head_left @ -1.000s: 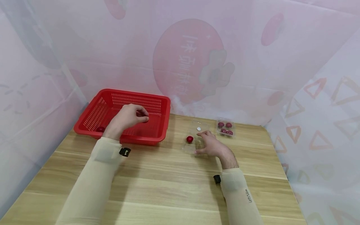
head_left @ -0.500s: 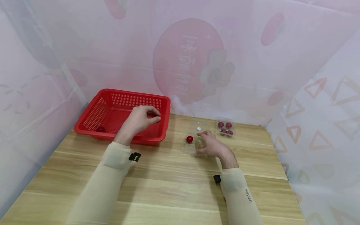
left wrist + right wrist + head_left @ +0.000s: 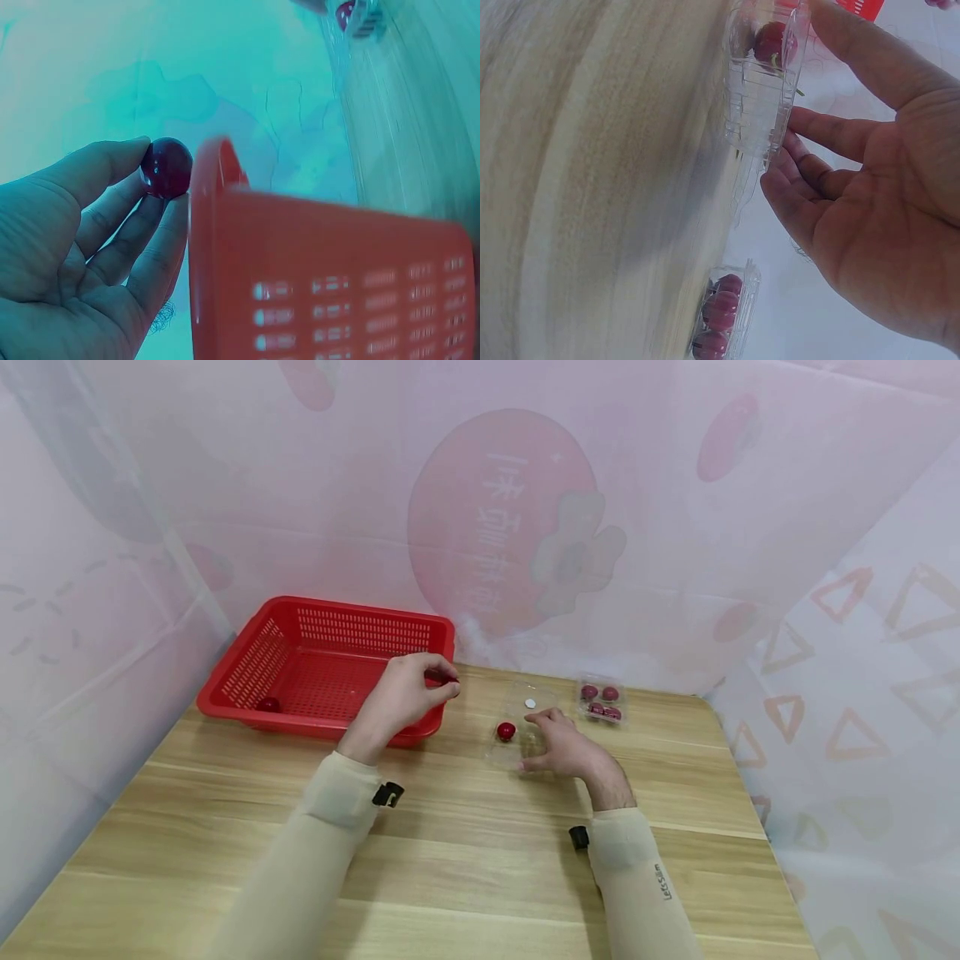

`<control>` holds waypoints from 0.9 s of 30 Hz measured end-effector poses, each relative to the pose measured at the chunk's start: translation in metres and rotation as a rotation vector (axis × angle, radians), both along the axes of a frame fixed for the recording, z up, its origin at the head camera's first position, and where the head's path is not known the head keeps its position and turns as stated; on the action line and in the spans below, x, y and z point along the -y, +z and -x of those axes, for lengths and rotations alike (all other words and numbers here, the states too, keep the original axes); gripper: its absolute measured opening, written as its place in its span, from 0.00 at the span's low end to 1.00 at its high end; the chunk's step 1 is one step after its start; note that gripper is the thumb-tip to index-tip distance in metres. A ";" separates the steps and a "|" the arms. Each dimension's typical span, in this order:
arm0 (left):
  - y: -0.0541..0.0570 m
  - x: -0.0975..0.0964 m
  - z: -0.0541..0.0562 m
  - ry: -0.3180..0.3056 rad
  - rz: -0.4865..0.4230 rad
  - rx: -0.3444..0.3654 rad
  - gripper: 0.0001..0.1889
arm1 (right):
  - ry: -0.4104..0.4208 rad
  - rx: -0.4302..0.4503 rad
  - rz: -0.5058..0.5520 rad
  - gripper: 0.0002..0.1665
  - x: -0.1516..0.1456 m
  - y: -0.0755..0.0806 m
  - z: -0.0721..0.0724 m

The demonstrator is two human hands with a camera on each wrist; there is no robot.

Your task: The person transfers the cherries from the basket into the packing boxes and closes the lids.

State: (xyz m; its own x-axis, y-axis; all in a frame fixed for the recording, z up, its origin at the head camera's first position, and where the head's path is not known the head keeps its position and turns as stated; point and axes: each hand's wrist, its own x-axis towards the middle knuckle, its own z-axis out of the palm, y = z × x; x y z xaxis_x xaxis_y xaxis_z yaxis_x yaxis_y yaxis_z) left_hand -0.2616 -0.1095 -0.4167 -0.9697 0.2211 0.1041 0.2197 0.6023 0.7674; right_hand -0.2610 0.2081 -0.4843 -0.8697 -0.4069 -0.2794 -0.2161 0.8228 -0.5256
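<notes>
so, closest to me, wood tabletop [image 3: 465, 860]. right hand [image 3: 562, 747] straddles a clear box [image 3: 754, 105], thumb and fingers gripping opposite sides; lid folded back, one boxed fruit [image 3: 506, 732] inside, red. box looks thin and bendy, best steadied low by its walls. left hand [image 3: 408, 693] pinches the held fruit [image 3: 166, 168], thumb against fingertips, by the right-hand rim of a red basket [image 3: 360, 607]; cannot tell whether they touch. fruit glossy and round, probably light, firm, a bit slippery; i'd hold it round its middle, gently, lest it squirt free. lone fruit [image 3: 267, 704] in the basket's left end. farther: second box [image 3: 748, 292], four more fruits [image 3: 610, 693]; then printed backdrop [image 3: 660, 552]
</notes>
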 end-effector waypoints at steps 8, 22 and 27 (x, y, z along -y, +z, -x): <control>-0.004 -0.018 -0.005 -0.031 -0.032 -0.031 0.09 | 0.003 -0.005 -0.007 0.56 0.000 -0.002 0.001; -0.019 -0.052 -0.009 -0.101 -0.063 -0.011 0.07 | 0.013 -0.014 -0.017 0.56 0.000 -0.001 0.002; -0.029 -0.065 -0.009 -0.134 -0.054 -0.006 0.07 | 0.017 -0.015 -0.017 0.56 0.000 0.000 0.002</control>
